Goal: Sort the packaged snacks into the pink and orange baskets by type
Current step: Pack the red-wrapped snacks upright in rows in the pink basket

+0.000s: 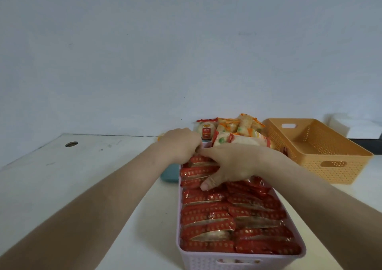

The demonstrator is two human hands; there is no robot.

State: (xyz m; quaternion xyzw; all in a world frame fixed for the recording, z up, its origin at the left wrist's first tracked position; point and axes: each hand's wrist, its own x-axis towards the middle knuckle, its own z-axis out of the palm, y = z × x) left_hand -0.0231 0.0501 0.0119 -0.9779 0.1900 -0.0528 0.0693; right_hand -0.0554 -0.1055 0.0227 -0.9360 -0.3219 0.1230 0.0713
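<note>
I see a pale pink basket [239,258] at about 6 o'clock from the middle of my view, standing on the white table [62,176] and running away from me toward 12. It is packed with red snack packets [227,224], laid in two overlapping rows that fill it nearly to the rim.

My left hand [179,143] reaches in from 8 o'clock and sits at the basket's far left corner, knuckles up and fingers curled down over the far end of the red packets. The fingertips are hidden, so I cannot tell whether they grip anything. My right hand [229,166] comes in from 4 o'clock and lies spread, palm down, across the far third of the packets. Its thumb [208,184] presses onto a red packet, and its fingers stretch toward the left hand until they nearly touch it. It looks flattened on the packets rather than closed around one.

Beyond the pink basket, at 12 o'clock from it, lies a heap of pale rice-cracker packets [233,132] with orange and red trim, against the wall [186,42]. The orange basket [322,158] stands at 2 o'clock from the pink one, turned at an angle; its inside looks bare as far as I can see. A teal object [169,173] pokes out at the pink basket's left side, under my left wrist.
</note>
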